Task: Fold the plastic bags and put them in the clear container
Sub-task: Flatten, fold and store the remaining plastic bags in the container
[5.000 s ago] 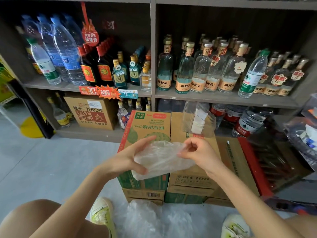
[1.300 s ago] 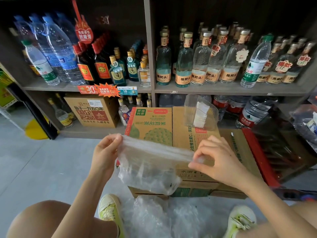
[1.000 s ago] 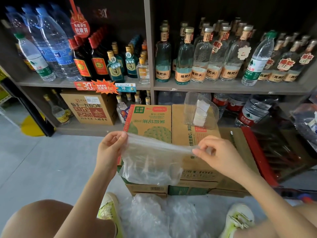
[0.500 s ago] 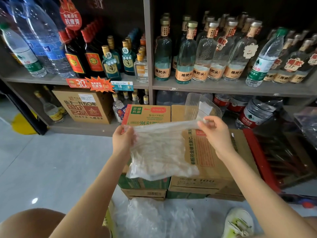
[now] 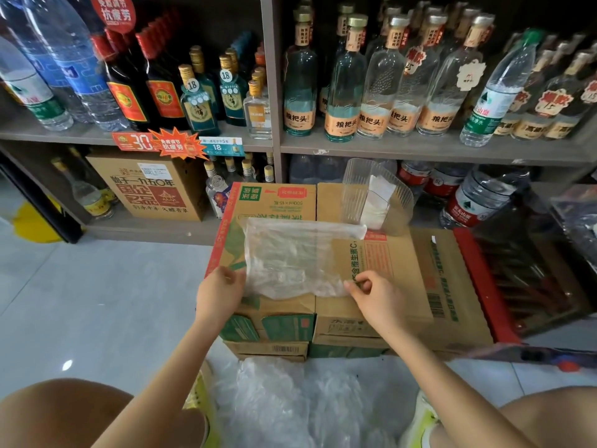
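Setting: shop aisle, shelf point(image 5: 420, 150) of bottles ahead; stacked cartons point(image 5: 397, 270) in front of it serve as my work surface.
Task item: one plastic bag point(image 5: 290, 257), lying flat on the carton tops, across the seam between two of them.
Left hand point(image 5: 221, 292): fingers closed on the bag's near-left corner, as far as this view shows.
Right hand point(image 5: 374, 299): thumb and forefinger pinching the near-right corner.
Key relation: the bag lies wholly on the far side of both hands; I hold only its near edge.
Long axis: left to right, by my reading; the straight far edge runs parallel to the shelf.
Pointing: that far edge faces the shelf, the crumpled near edge faces me.
Clear container point(image 5: 355, 192): just beyond the bag's far-right corner, with white folded pieces already inside; my right hand is the nearer to it.
Judgement: next fold carries the near edge away from me, over to the far edge.
Stock remaining: loose bags point(image 5: 290, 399) heaped on the floor between my feet.
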The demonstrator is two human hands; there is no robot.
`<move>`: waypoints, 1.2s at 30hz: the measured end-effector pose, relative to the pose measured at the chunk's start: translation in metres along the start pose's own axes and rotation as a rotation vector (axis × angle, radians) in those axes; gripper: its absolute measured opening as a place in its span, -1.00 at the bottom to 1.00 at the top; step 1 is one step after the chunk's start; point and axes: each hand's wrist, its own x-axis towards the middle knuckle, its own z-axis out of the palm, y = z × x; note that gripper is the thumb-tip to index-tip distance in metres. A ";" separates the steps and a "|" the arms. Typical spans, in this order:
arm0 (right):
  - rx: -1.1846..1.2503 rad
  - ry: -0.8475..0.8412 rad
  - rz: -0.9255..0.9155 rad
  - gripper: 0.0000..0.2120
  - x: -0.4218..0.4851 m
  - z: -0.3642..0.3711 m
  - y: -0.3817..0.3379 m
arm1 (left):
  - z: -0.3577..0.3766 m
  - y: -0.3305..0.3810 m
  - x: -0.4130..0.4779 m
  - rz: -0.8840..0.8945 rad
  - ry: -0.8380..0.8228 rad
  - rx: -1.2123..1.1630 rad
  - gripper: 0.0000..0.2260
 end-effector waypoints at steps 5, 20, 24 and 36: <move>-0.024 0.099 -0.011 -0.82 -0.009 0.008 -0.005 | 0.003 -0.005 -0.010 -0.104 -0.015 -0.250 -0.94; 0.332 -0.144 0.157 -0.88 -0.004 -0.030 0.015 | -0.011 -0.025 -0.018 -0.221 -0.039 -0.566 -0.78; -0.060 -0.056 0.101 -0.75 -0.006 -0.042 0.014 | -0.027 -0.019 -0.019 -0.142 -0.108 -0.143 -0.54; -0.233 -0.208 -0.748 -0.60 0.038 0.034 -0.111 | 0.015 -0.026 -0.003 0.759 0.215 0.407 -0.76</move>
